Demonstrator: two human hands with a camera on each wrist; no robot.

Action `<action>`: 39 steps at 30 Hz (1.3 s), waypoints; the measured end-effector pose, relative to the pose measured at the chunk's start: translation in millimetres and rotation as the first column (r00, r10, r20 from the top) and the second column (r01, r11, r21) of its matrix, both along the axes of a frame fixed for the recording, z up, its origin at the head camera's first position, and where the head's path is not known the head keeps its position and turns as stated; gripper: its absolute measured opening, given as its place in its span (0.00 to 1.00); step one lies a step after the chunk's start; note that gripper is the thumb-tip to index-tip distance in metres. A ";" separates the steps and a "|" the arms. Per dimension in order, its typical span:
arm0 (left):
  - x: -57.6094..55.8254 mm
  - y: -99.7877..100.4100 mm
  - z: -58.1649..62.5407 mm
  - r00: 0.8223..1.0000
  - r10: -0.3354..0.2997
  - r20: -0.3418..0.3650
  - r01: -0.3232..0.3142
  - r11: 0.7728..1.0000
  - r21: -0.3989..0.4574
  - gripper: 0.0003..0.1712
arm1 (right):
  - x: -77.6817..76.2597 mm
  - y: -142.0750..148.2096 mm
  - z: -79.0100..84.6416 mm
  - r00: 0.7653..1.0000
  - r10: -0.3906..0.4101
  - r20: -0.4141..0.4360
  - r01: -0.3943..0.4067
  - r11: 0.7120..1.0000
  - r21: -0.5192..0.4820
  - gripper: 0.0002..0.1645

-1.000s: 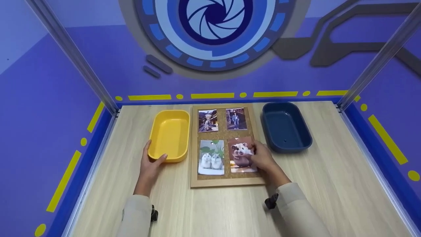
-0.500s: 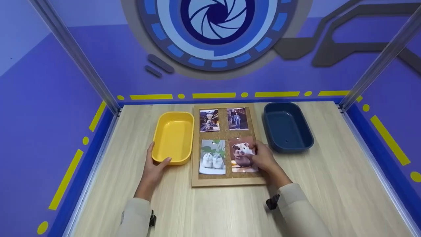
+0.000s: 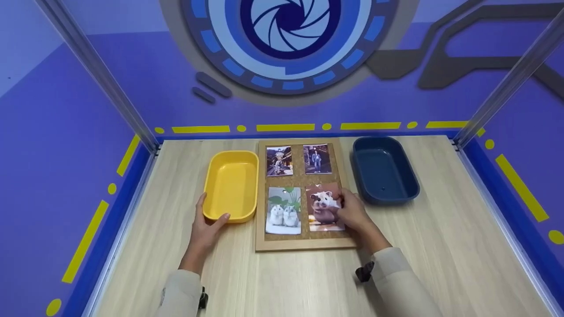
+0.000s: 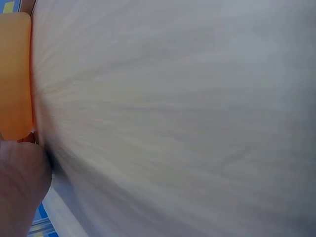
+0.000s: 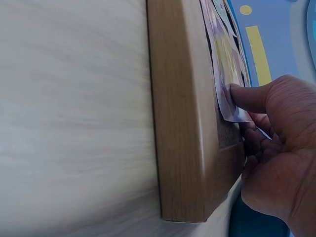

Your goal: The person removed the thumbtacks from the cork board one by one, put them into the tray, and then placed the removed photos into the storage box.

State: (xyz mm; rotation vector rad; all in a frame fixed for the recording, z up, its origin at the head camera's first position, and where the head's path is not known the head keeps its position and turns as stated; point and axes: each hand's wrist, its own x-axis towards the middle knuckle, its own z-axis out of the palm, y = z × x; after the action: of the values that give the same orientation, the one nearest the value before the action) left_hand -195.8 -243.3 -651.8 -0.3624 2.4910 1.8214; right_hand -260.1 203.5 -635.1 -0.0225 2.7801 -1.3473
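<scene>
My left hand holds the yellow tray at its near left corner, thumb along the near rim and fingers on the left side. Beside that tray lies a wood-framed corkboard with photos on it. My right hand pinches the right edge of the brown hamster photo at the board's lower right. In the right wrist view my thumb lies on the photo's face, and the photo's edge stands slightly off the cork. The fingers behind it are partly hidden.
A photo of two white hamsters lies at the board's lower left. Two photos of people, the left one and the right one, are above. A dark blue tray stands right of the board. Purple walls enclose the table.
The yellow tray has shifted a little to the right and nearer me, with my left hand on it. My right hand and the brown hamster photo have stayed nearly still.
</scene>
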 end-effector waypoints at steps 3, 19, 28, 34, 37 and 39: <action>-0.5 -0.5 -1.1 1.000 0.005 -0.007 -0.005 1.000 -0.006 0.65 | 0.9 -0.4 -0.2 1.000 0.001 -0.004 -0.001 1.000 0.001 0.18; -1.9 -3.4 1.5 1.000 -0.007 0.009 0.007 1.000 -0.020 0.71 | 0.4 -2.0 -0.7 1.000 0.005 -0.026 -0.004 1.000 0.018 0.18; -3.2 -3.1 3.4 1.000 -0.002 0.030 0.002 1.000 0.002 0.71 | 4.6 0.1 -6.1 0.999 0.000 -0.050 -0.003 0.998 -0.060 0.16; -2.9 -3.3 3.5 0.999 -0.013 0.037 0.013 1.000 -0.002 0.71 | 6.2 1.1 -6.8 0.999 0.002 -0.037 -0.004 0.998 -0.070 0.16; -3.4 -3.4 3.5 0.999 -0.017 0.037 0.017 1.000 -0.003 0.70 | 6.6 2.2 -5.2 0.999 0.005 -0.034 -0.008 0.997 -0.077 0.17; -3.6 -3.1 3.1 0.999 -0.022 0.026 0.022 1.000 0.008 0.70 | 6.1 3.2 -3.8 1.000 0.010 -0.026 -0.012 0.995 -0.101 0.18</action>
State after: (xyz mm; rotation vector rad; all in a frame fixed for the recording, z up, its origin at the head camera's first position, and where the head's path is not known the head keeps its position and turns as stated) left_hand -199.4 -246.5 -648.7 -0.3548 2.4605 1.8060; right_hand -254.0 206.7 -638.9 -0.0596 2.7247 -1.4943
